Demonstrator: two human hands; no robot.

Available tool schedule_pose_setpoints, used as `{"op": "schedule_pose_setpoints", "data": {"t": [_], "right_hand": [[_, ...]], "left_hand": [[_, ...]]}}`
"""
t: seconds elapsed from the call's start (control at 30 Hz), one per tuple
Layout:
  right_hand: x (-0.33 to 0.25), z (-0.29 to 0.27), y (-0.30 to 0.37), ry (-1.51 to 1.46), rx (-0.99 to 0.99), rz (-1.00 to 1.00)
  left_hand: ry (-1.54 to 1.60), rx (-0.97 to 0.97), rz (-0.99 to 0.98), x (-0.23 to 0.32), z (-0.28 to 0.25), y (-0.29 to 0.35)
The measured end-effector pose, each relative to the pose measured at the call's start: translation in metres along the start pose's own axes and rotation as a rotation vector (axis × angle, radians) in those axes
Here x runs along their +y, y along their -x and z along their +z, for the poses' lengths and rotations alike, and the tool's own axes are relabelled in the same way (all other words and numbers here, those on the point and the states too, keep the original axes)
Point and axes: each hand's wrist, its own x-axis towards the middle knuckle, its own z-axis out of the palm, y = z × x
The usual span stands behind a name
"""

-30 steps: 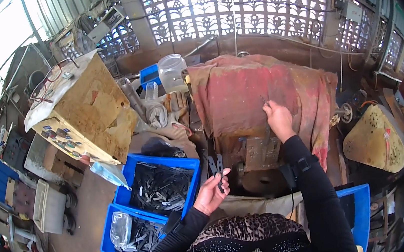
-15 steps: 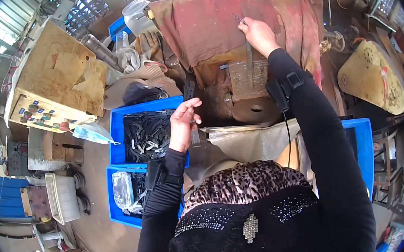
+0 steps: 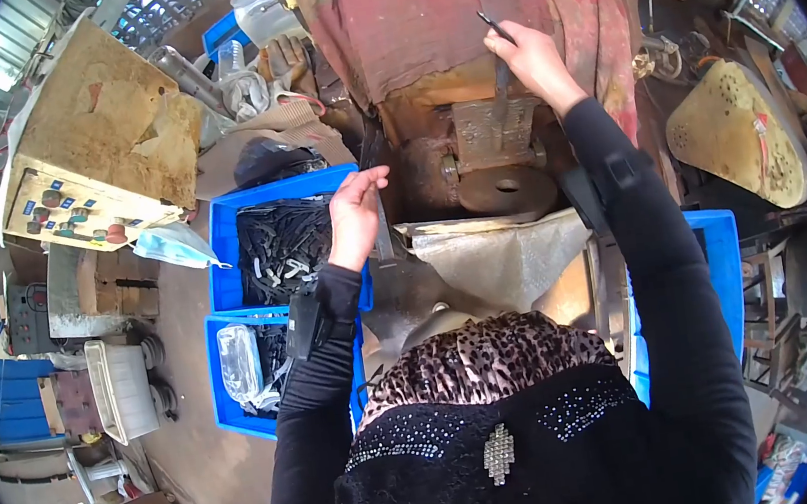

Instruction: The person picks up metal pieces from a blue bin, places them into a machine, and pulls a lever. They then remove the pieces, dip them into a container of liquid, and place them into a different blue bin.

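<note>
My right hand (image 3: 531, 57) is closed on a thin dark strip (image 3: 492, 27), whose tip sticks out past the fingers. It is raised in front of a faded red cloth (image 3: 426, 23) draped over a rusty machine. Below the hand are the machine's metal plate (image 3: 479, 132) and a round disc with a central hole (image 3: 483, 204). My left hand (image 3: 356, 219) hovers by the right edge of a blue crate (image 3: 224, 264) full of dark strips (image 3: 268, 253). Its fingers are partly stretched to the right, and nothing shows in them.
A second blue crate (image 3: 227, 415) holds a clear plastic package (image 3: 240, 361). Left stands a control box (image 3: 106, 127) with knobs and a hanging face mask (image 3: 171, 244). To the right are a blue bin (image 3: 724, 258) and a triangular, stained panel (image 3: 737, 135). A grey sheet (image 3: 505, 258) hangs before the machine.
My right hand has moved slightly right, and the strip now points up and left more steeply. My left hand has shifted slightly left. The whole view has tilted a little.
</note>
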Motion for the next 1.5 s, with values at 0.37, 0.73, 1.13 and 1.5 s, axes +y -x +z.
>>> {"op": "schedule_pose_setpoints", "data": {"t": [0.37, 0.73, 1.13, 1.5], "right_hand": [[-0.019, -0.035, 0.200, -0.196, -0.166, -0.076], [-0.005, -0.020, 0.285, -0.130, -0.244, 0.029], [0.020, -0.032, 0.252, -0.529, 0.001, 0.441], [0.018, 0.014, 0.163, -1.460, 0.129, 0.603]], "left_hand": [[-0.425, -0.175, 0.337, -0.031, 0.082, -0.064], [-0.737, -0.533, 0.602, -0.072, 0.128, -0.065], [-0.551, -0.555, 0.453, -0.080, 0.141, -0.052], [-0.292, -0.256, 0.351, 0.084, 0.125, -0.018]]}}
